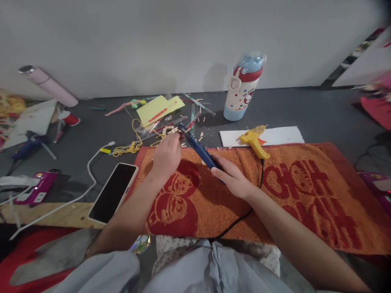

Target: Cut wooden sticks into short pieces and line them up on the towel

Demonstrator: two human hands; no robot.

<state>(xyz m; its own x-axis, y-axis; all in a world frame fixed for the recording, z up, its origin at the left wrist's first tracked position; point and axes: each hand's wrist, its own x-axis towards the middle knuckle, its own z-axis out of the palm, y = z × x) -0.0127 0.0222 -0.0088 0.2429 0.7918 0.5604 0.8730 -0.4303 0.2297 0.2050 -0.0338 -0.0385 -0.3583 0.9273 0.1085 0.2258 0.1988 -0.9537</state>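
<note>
My right hand (pixel 230 176) is closed around the lower end of a long, dark blue hand tool (pixel 200 150), whose exact kind I cannot make out. The tool slants up and left across the towel's back edge. By its far end is my left hand (pixel 167 152), fingers pinched together, with what they hold hidden. Just beyond those fingers shows a small cluster of pale, wood-like pieces (pixel 170 130). Beneath both hands lies an orange and red towel (pixel 226 207).
A yellow glue gun (pixel 255 140) rests partly on a white board (pixel 287 135). Behind stands a bottle (pixel 242 91). Yellow paper (pixel 159 108), glue sticks and scraps clutter the back. At left are a phone (pixel 113 193), a white cable (pixel 89 167) and yellow yarn (pixel 128 148).
</note>
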